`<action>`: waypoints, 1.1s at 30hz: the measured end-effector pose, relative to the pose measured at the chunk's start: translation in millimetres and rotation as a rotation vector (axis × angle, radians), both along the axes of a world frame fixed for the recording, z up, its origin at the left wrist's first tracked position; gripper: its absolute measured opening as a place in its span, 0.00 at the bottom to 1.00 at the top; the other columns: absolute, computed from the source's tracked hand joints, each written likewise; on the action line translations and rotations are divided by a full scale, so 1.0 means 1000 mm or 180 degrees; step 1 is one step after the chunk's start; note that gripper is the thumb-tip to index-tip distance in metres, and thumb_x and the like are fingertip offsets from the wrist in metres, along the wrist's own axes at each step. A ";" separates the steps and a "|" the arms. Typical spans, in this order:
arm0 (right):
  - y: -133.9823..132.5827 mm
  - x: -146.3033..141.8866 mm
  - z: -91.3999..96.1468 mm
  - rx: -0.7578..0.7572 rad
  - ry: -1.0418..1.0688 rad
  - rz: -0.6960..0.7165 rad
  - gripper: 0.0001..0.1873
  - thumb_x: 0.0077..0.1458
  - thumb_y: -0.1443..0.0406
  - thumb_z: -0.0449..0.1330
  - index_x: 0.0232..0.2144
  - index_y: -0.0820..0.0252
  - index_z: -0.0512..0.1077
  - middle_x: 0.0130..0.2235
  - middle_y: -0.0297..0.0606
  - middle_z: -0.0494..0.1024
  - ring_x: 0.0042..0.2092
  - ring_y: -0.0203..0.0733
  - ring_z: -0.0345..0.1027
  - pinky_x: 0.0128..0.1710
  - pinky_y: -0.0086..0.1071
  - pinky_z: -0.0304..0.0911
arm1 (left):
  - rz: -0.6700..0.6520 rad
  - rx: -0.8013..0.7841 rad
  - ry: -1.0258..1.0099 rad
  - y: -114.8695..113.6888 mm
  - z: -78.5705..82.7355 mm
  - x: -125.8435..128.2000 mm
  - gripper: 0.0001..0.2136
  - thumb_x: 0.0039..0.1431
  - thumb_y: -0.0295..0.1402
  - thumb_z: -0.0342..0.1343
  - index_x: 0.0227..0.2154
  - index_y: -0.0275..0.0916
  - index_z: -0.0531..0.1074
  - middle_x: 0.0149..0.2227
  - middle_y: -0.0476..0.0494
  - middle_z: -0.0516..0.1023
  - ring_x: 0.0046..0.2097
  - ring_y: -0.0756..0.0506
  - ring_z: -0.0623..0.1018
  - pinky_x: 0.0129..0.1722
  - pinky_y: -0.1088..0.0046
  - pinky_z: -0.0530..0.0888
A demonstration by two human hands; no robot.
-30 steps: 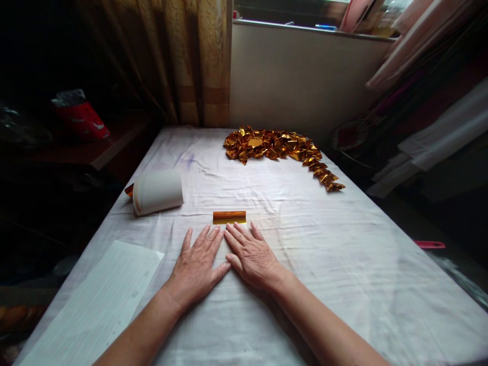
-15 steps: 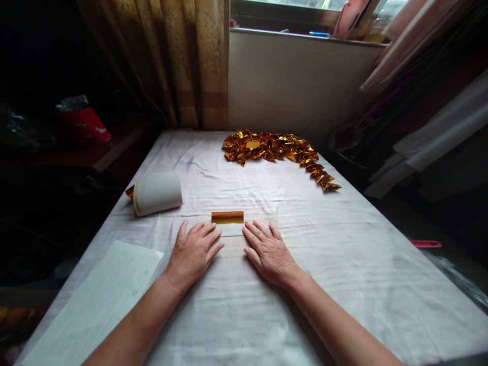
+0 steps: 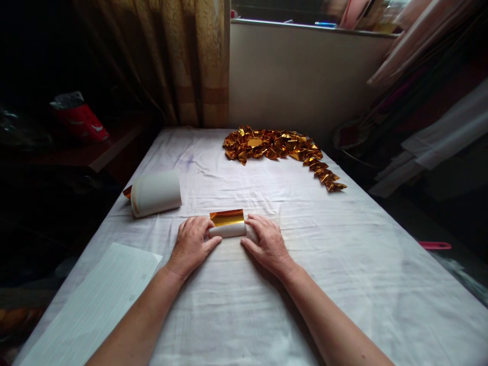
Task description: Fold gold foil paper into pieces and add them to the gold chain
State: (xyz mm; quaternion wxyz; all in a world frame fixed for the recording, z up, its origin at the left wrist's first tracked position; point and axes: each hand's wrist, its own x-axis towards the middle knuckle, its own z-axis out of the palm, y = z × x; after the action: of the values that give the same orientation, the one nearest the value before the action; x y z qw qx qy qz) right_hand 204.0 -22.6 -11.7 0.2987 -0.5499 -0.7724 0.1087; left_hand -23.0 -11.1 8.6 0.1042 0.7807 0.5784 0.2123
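A small sheet of gold foil paper [image 3: 227, 218] with a white back lies in front of me, its near edge curled up into a rounded white fold. My left hand [image 3: 191, 245] is closed on the left end, thumb in front and fingers behind. At the right end my right hand [image 3: 269, 245] has its thumb and curled fingers about the edge; part of that grip is hard to see. Farther back lies a chain of folded gold foil pieces [image 3: 274, 146], bending down to the right.
A curled stack of white-backed paper [image 3: 157, 193] with gold inside rests at left. Nearer lies a lined white sheet [image 3: 95, 300]. A white cloth [image 3: 213, 315] covers the table. Beyond are a curtain [image 3: 190, 61], a red packet [image 3: 82, 119] and hanging clothes [image 3: 438, 137].
Both hands have gone from lying flat with fingers stretched to curling around the paper's ends. The paper's near edge has risen into a rounded fold, and more gold shows.
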 end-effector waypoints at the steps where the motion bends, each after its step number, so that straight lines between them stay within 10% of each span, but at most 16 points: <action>1: 0.000 0.001 -0.001 0.0006 0.0044 0.0005 0.21 0.51 0.63 0.61 0.49 0.58 0.71 0.56 0.46 0.72 0.59 0.49 0.63 0.58 0.47 0.56 | -0.0012 0.0060 -0.0039 -0.001 -0.001 0.000 0.08 0.54 0.35 0.61 0.36 0.42 0.70 0.40 0.46 0.77 0.46 0.41 0.73 0.49 0.61 0.67; 12: 0.008 0.005 -0.008 0.0211 0.0101 0.0058 0.17 0.53 0.65 0.61 0.47 0.52 0.75 0.60 0.44 0.69 0.61 0.50 0.60 0.58 0.48 0.58 | -0.0763 0.0568 -0.0268 -0.001 -0.012 -0.005 0.06 0.62 0.31 0.51 0.38 0.43 0.73 0.44 0.44 0.81 0.50 0.44 0.77 0.60 0.55 0.64; 18: 0.024 0.000 0.018 0.0118 0.0759 0.0421 0.11 0.58 0.64 0.55 0.32 0.54 0.79 0.44 0.39 0.81 0.48 0.44 0.72 0.52 0.40 0.64 | -0.0095 0.0226 -0.1126 0.008 0.007 0.001 0.09 0.61 0.40 0.52 0.37 0.41 0.72 0.31 0.48 0.79 0.34 0.47 0.78 0.37 0.71 0.74; 25: 0.067 -0.017 0.029 -0.0906 0.1672 0.0148 0.13 0.56 0.59 0.54 0.31 0.59 0.76 0.29 0.33 0.79 0.31 0.37 0.71 0.32 0.27 0.64 | 0.0506 -0.0161 -0.1718 0.050 0.020 0.010 0.26 0.62 0.41 0.50 0.61 0.37 0.60 0.21 0.57 0.69 0.24 0.52 0.72 0.29 0.77 0.69; 29: 0.085 -0.020 0.019 -0.0762 0.0755 -0.0315 0.11 0.56 0.60 0.55 0.27 0.55 0.75 0.25 0.31 0.77 0.28 0.37 0.68 0.30 0.28 0.59 | 0.0779 0.0142 -0.1235 0.062 -0.004 0.004 0.27 0.59 0.34 0.51 0.62 0.36 0.59 0.41 0.43 0.79 0.36 0.48 0.78 0.39 0.70 0.75; 33: 0.090 -0.020 0.013 -0.0551 -0.0046 -0.0468 0.11 0.57 0.60 0.55 0.29 0.53 0.76 0.28 0.34 0.79 0.31 0.40 0.71 0.30 0.30 0.58 | 0.0209 0.0797 -0.0560 0.054 -0.014 0.003 0.17 0.63 0.35 0.48 0.53 0.41 0.70 0.57 0.39 0.71 0.58 0.42 0.71 0.58 0.61 0.68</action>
State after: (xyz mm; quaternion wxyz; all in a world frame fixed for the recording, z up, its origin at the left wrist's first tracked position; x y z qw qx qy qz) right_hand 184.1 67.7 1.1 0.2516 -0.6297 -0.7198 0.1489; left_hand -20.1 42.5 -5.9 0.0493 0.7467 0.5613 0.3535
